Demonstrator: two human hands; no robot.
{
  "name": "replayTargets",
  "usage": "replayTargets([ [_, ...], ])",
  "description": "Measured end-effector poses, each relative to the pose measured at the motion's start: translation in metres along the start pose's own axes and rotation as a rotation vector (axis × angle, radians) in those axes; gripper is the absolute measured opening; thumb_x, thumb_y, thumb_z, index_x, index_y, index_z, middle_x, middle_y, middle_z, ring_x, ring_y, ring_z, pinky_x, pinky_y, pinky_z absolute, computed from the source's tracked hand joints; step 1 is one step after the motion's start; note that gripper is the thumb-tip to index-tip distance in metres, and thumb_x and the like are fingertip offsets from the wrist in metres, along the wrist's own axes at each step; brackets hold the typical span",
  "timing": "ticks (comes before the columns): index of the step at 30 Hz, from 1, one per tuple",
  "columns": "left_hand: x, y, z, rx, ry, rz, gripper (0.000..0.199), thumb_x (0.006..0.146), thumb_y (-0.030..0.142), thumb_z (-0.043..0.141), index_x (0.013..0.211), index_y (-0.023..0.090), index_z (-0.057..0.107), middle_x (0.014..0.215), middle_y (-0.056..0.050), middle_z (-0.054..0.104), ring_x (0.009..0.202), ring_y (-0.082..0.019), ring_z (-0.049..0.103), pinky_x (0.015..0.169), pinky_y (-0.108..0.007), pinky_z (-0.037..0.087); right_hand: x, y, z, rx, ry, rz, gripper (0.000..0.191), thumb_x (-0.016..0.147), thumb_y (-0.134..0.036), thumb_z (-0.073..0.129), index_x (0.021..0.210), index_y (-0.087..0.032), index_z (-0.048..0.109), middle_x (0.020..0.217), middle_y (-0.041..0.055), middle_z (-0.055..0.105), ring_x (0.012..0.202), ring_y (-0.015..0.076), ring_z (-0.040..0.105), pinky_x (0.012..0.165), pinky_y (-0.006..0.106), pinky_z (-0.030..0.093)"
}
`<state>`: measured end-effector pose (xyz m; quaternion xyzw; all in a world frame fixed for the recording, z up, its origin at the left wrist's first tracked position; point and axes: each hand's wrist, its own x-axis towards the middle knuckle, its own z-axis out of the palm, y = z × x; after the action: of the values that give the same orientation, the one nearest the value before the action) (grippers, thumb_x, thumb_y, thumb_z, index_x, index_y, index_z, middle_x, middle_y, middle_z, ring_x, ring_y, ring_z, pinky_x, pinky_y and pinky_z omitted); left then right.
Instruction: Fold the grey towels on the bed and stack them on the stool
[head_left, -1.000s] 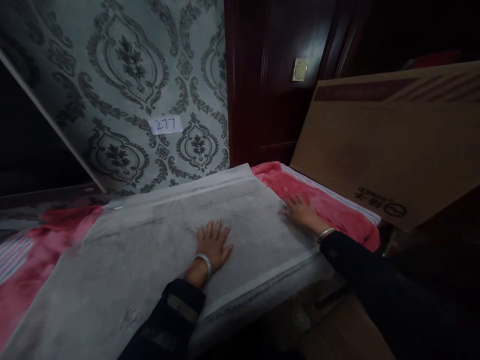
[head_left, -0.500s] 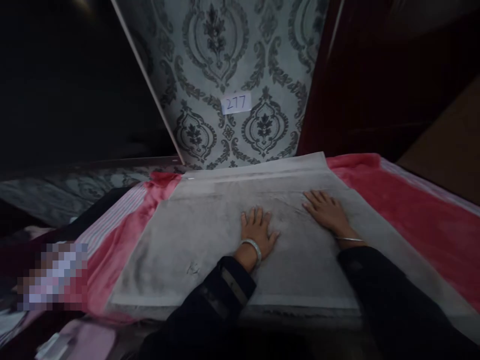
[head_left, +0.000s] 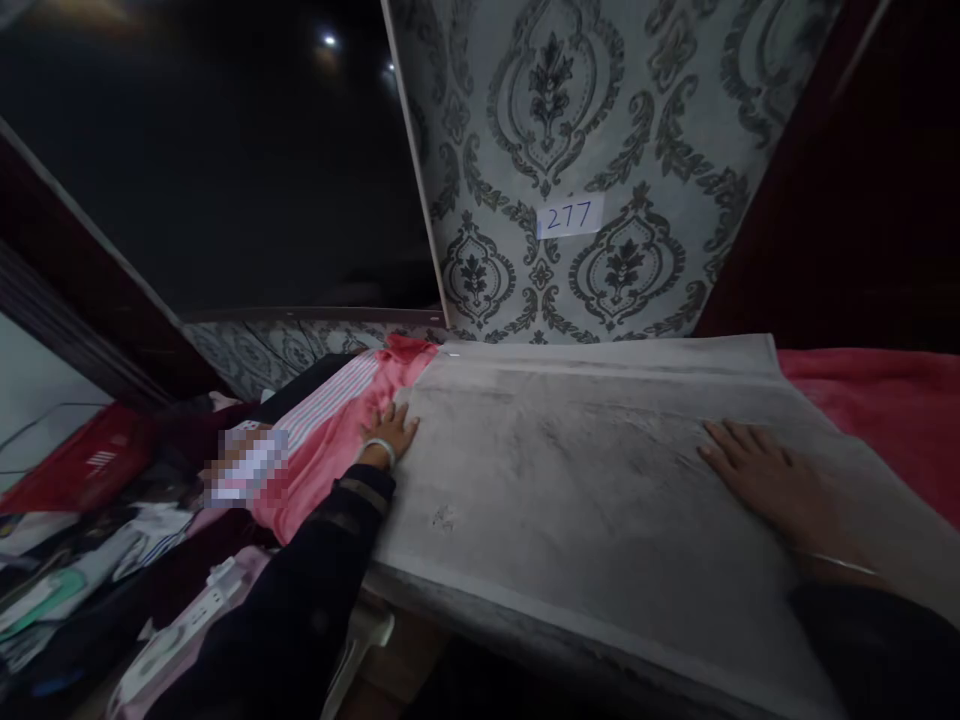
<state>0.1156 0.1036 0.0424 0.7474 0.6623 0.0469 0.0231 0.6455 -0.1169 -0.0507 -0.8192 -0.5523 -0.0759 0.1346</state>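
Cloth, wide and gray (head_left: 570, 500), lies open across the surface in front of the person, running from the patterned wallpaper (head_left: 551, 150) at the far side to the near edge. It sits over a pinkish-red blanket (head_left: 337, 435), which shows past it at both left and right; the left part has a striped border (head_left: 330, 395).

The left hand (head_left: 392, 430) is palm down at the cloth's left edge, where gray meets red, its fingers fanned apart and pinching nothing. The right hand (head_left: 780, 485) rests flat well over to the right on the gray, fingers a little apart, with no fold gathered up that I can see. A pale bangle (head_left: 379, 448) circles the left wrist and a thin one (head_left: 836, 562) the right.

From where I stand, the spreading looks mostly done: the cloth reaches out broadly, and its middle is close to flat. What remains, I'd judge, is minor: shallow wrinkles in the middle, a long ridge parallel to the far edge, and puckers near the right fingertips. A small dark mark (head_left: 444, 517) shows toward the near left.

A paper label reading 277 (head_left: 570, 216) is stuck to the wall beyond, beside a big dark screen (head_left: 247, 160). At the near left are a red bag (head_left: 97, 450) and what looks like a white power strip (head_left: 172, 640).
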Motion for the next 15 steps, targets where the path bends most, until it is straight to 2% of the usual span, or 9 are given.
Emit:
replayTargets([
  [1, 0.003, 0.003, -0.005, 0.011, 0.021, 0.007, 0.053, 0.097, 0.046, 0.044, 0.139, 0.015, 0.054, 0.157, -0.022, 0.037, 0.144, -0.053, 0.025, 0.102, -0.08, 0.025, 0.0, 0.0, -0.002, -0.011, -0.018, 0.002, 0.063, 0.095, -0.052, 0.026, 0.148, -0.023, 0.048, 0.155, 0.0151, 0.042, 0.143, 0.0382, 0.036, 0.11, 0.061, 0.034],
  [3, 0.007, 0.026, -0.011, 0.025, 0.065, 0.112, 0.048, 0.097, 0.037, 0.046, 0.135, 0.008, 0.056, 0.157, -0.025, 0.034, 0.145, -0.053, 0.019, 0.105, -0.081, 0.019, 0.005, -0.005, -0.009, -0.02, -0.057, 0.039, 0.063, 0.096, -0.05, 0.026, 0.149, -0.023, 0.046, 0.156, 0.015, 0.041, 0.143, 0.0372, 0.036, 0.11, 0.062, 0.033],
  [5, 0.008, 0.07, -0.01, 0.01, 0.064, 0.317, 0.049, 0.099, 0.03, 0.042, 0.141, 0.006, 0.049, 0.16, -0.025, 0.03, 0.149, -0.046, 0.018, 0.112, -0.074, 0.016, 0.016, -0.023, -0.018, -0.031, -0.105, 0.106, 0.062, 0.096, -0.048, 0.026, 0.148, -0.021, 0.046, 0.154, 0.0166, 0.042, 0.141, 0.0384, 0.038, 0.107, 0.066, 0.036],
  [7, 0.005, 0.127, -0.001, -0.023, -0.002, 0.497, 0.05, 0.099, 0.034, 0.044, 0.145, 0.015, 0.045, 0.16, -0.016, 0.033, 0.15, -0.034, 0.025, 0.117, -0.061, 0.025, 0.032, -0.055, -0.024, -0.03, -0.109, 0.096, 0.06, 0.097, -0.045, 0.026, 0.147, -0.019, 0.047, 0.153, 0.0174, 0.043, 0.141, 0.0386, 0.039, 0.104, 0.067, 0.039],
  [9, -0.002, 0.185, 0.014, -0.05, -0.051, 0.651, 0.052, 0.098, 0.041, 0.045, 0.146, 0.023, 0.045, 0.16, -0.009, 0.036, 0.149, -0.028, 0.028, 0.118, -0.054, 0.028, 0.048, -0.098, -0.023, -0.004, -0.054, -0.094, 0.056, 0.098, -0.039, 0.027, 0.148, -0.021, 0.046, 0.157, 0.0139, 0.04, 0.144, 0.0346, 0.036, 0.107, 0.062, 0.039],
  [10, -0.006, 0.21, 0.023, -0.082, -0.073, 0.739, 0.054, 0.099, 0.042, 0.042, 0.149, 0.021, 0.041, 0.162, -0.011, 0.033, 0.15, -0.028, 0.026, 0.119, -0.056, 0.027, 0.054, -0.12, -0.019, 0.009, -0.027, -0.199, 0.055, 0.098, -0.036, 0.028, 0.149, -0.023, 0.045, 0.158, 0.0113, 0.038, 0.145, 0.033, 0.035, 0.109, 0.062, 0.038],
  [11, -0.01, 0.231, 0.033, -0.099, -0.085, 0.772, 0.055, 0.1, 0.04, 0.038, 0.15, 0.018, 0.038, 0.162, -0.012, 0.032, 0.15, -0.028, 0.026, 0.119, -0.057, 0.025, 0.059, -0.139, -0.012, 0.019, -0.017, -0.283, 0.055, 0.098, -0.032, 0.028, 0.15, -0.024, 0.043, 0.158, 0.0094, 0.038, 0.145, 0.0309, 0.035, 0.11, 0.06, 0.037],
  [13, -0.018, 0.257, 0.051, -0.103, -0.113, 0.799, 0.057, 0.101, 0.036, 0.031, 0.153, 0.013, 0.034, 0.161, -0.015, 0.032, 0.151, -0.027, 0.024, 0.122, -0.057, 0.019, 0.062, -0.168, 0.006, 0.023, -0.031, -0.375, 0.057, 0.097, -0.024, 0.027, 0.152, -0.023, 0.041, 0.156, 0.0084, 0.042, 0.143, 0.0267, 0.038, 0.113, 0.054, 0.036],
  [15, -0.02, 0.263, 0.065, -0.09, -0.13, 0.809, 0.058, 0.101, 0.036, 0.026, 0.154, 0.012, 0.032, 0.161, -0.014, 0.033, 0.152, -0.026, 0.023, 0.124, -0.055, 0.015, 0.06, -0.178, 0.022, 0.018, -0.047, -0.402, 0.058, 0.096, -0.023, 0.028, 0.152, -0.022, 0.04, 0.154, 0.0082, 0.044, 0.143, 0.0244, 0.039, 0.114, 0.05, 0.035],
])
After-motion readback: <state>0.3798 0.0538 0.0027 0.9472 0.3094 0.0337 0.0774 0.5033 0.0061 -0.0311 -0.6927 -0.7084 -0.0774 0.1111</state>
